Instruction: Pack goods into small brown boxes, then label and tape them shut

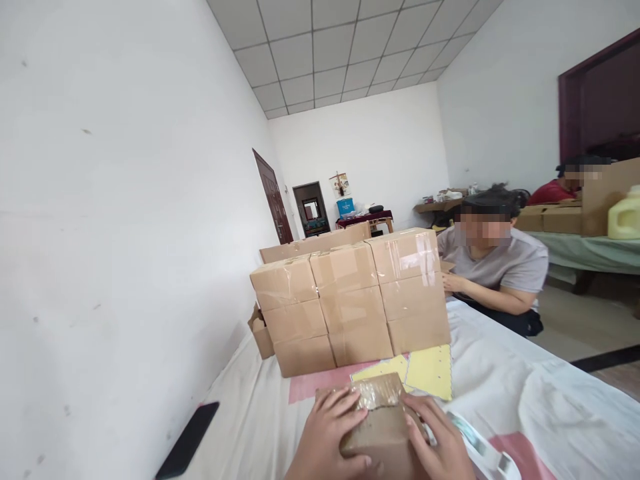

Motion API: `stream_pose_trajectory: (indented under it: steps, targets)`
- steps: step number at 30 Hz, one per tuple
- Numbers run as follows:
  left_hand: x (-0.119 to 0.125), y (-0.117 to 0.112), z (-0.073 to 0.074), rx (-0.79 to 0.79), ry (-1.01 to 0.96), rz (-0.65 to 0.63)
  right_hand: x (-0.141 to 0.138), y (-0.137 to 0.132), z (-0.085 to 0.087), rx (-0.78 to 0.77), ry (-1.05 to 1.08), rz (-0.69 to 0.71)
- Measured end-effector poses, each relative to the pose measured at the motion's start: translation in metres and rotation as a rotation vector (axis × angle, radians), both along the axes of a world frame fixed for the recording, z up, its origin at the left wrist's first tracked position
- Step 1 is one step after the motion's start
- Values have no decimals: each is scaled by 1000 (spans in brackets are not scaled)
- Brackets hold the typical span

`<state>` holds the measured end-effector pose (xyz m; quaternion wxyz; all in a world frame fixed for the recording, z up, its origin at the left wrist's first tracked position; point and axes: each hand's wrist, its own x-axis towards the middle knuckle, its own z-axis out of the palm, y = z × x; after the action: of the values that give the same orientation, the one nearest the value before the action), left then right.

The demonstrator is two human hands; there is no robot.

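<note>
**Both hands clasp a small taped box at the near table edge**

The left hand and the right hand grip a small brown cardboard box from either side, at the bottom centre of the view. The box sits low over the white cloth-covered table. The left fingers are slightly spread and curl over the box's top left edge, with the thumb pressed on the near face. The right fingers lie close together against its right side. Wrinkled clear tape runs across the box's top.

Just beyond it lie pale yellow paper sheets on a pink patch of the cloth. Behind them stands a stack of taped brown cardboard boxes, three high and three across. A flat black phone lies near the wall to the left. A white tape dispenser rests just beside the right hand.

A co-worker in a grey shirt sits behind the stack to the right. Farther back are a person in a red top and a yellow plastic jug.
</note>
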<state>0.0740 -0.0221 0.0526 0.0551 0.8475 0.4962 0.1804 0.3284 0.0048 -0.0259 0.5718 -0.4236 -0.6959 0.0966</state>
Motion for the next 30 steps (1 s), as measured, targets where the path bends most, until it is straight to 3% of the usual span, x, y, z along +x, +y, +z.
stream_pose_trajectory:
  steps: [3, 7, 9, 14, 19, 22, 27, 30]
  targets:
    - [5, -8, 7, -31, -28, 37, 37, -4, 0, -7, -61, -21]
    - [10, -9, 15, -78, 3, 58, 89, 17, -5, -83, -53, -369]
    - [12, -10, 18, -88, 38, 57, 106, 33, -6, -162, -107, -463]
    - [11, -10, 16, -97, 90, 55, 115, 48, -6, -417, -171, -149]
    - [1, -3, 2, -9, 132, 34, 111, 35, -6, -486, -23, -18]
    - [-5, 3, -6, 166, 226, -38, 110, 23, -5, -524, 85, 37]
    - [-16, 17, -15, 642, 303, -223, 105, 5, -9, -452, 183, 64]
    - [-19, 24, -17, 759, 262, -284, 104, 1, -15, -457, 206, 87]
